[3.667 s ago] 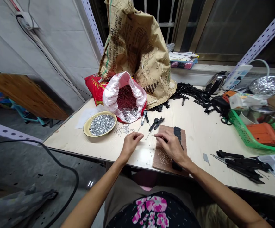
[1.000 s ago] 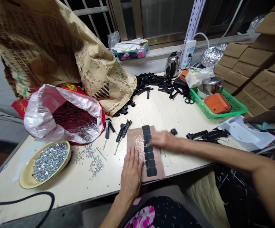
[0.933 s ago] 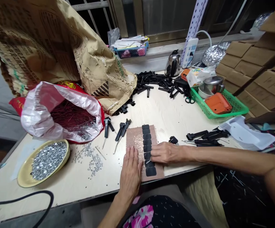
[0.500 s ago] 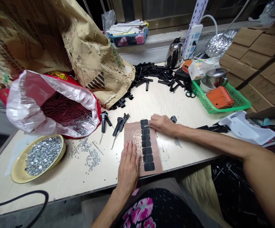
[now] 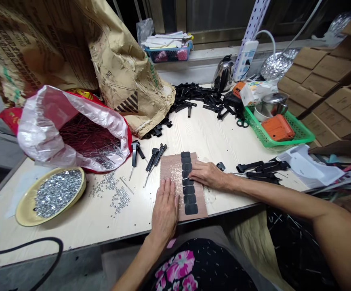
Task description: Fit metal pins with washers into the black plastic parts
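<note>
A brown board (image 5: pixel 171 169) lies near the table's front edge with a column of several black plastic pieces (image 5: pixel 190 198) set in it. My left hand (image 5: pixel 164 210) lies flat and open on the board's left part, fingers stretched out. My right hand (image 5: pixel 207 176) rests on the board's right side, fingertips touching the black pieces in the middle of the column; whether it pinches anything I cannot make out. A single black piece (image 5: pixel 221 165) lies on the table just right of that hand.
A yellow dish of small silver parts (image 5: pixel 51 195) sits at left, with loose ones (image 5: pixel 114 194) scattered nearby. A plastic bag of metal pins (image 5: pixel 72 133), a brown paper sack (image 5: pixel 81 52), black parts (image 5: pixel 199 99), a green basket (image 5: pixel 281 133) and pin-fitted black tools (image 5: pixel 261 169) surround the board.
My right hand moved from the top of the column down to its middle. The left hand stayed flat on the board. The view shifted slightly.
</note>
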`<state>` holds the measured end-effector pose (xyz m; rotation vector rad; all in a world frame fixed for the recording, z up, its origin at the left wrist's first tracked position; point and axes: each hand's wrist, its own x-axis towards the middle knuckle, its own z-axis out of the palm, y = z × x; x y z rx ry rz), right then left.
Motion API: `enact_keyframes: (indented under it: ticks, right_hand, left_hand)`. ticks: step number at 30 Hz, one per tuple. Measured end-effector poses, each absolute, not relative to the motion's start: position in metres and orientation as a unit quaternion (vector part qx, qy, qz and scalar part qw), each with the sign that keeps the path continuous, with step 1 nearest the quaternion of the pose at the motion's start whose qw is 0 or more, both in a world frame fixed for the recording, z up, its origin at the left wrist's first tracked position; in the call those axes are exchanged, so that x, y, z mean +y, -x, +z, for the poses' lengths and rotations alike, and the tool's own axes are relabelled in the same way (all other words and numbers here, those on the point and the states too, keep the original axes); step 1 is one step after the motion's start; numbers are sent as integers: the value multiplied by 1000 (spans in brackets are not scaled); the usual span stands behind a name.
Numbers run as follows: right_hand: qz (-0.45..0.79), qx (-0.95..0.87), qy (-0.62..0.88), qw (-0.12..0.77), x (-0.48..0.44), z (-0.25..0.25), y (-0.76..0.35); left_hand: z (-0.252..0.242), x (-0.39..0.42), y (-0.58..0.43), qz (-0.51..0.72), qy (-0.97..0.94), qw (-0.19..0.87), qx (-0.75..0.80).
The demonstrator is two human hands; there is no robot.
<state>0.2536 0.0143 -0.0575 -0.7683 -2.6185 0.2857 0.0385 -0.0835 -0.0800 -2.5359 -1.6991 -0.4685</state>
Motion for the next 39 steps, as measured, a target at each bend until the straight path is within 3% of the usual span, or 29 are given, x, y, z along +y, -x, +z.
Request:
enact_keyframes:
  ticks: [7, 13, 18, 23, 32, 36, 39]
  right_hand:
    - [77, -908, 354, 212, 22, -49, -287]
    - [-79, -900, 401, 147, 35, -32, -319]
    - [-87, -939, 285, 170, 39, -11, -230]
    - [-69, -981, 124, 133, 55, -29, -122]
    - [-67, -993, 24, 95, 75, -53, -76]
    - [-24, -988, 55, 143, 79, -50, -76]
    - [68, -961, 93, 253, 80, -40, -74]
  left_hand:
    - [-78, -88, -42, -161, 811, 45, -560]
    - [-68, -95, -42, -172, 801, 19, -574]
    - [-57, -115, -31, -273, 789, -24, -549]
    - [-46, -139, 19, -334, 742, 8, -581]
    - [-44, -151, 122, -277, 643, 59, -712]
    - [-49, -147, 126, -261, 646, 31, -717]
    - [-47, -136, 125, -267, 640, 26, -719]
